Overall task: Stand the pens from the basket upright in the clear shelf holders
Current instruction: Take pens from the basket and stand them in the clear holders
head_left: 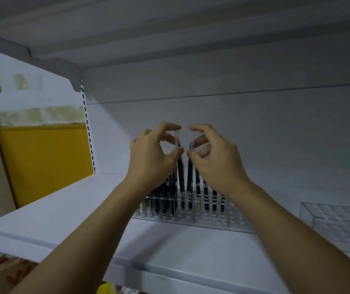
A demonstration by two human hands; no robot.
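Pen: we are pinching it with left hand, second pen with right hand; both near-vertical, caps up, tips at holder.

1. Shelf: white, smooth, matt, looks like painted metal.
2. Back panel: same smooth matt white finish.
3. Slotted upright: looks like metal, painted white, dark punched slots.
4. Clear holder: transparent hard plastic, glossy, shiny edges.
5. Second holder, at right: same clear glossy plastic, gridded top.
6. Pens in holder: smooth dark plastic barrels, slight gloss.
7. Left-hand pen, right-hand pen: frosted translucent plastic caps, dark barrels below.
8. Yellow panel: flat, matt; material unclear.
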